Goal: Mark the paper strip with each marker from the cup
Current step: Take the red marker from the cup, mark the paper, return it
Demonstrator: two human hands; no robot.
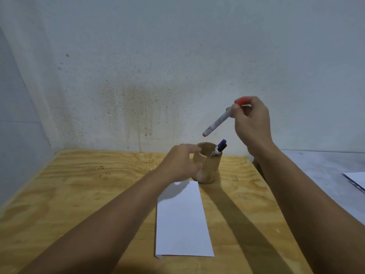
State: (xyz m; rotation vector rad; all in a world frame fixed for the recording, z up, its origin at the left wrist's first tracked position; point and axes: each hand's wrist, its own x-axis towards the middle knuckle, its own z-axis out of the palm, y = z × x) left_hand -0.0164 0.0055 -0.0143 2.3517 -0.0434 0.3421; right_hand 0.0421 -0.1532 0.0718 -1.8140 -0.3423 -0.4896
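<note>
Held a red-capped marker [219, 120] in the right hand [251, 120], fingers closed round its cap end, barrel slanting down toward seven o'clock, tail just above the cup [207, 165] rim and clear of it. Kept the left hand [178, 165] loosely open at the cup's nine o'clock side, thumb and fingers curved round the wall; possibly touching it, though blur hid the contact. Left a blue-capped marker [219, 148] leaning in the cup toward one o'clock. Laid the white paper strip [183, 220] flat on the plywood table [79, 184], unmarked, at six o'clock from the cup, far edge just beside its base.
</note>
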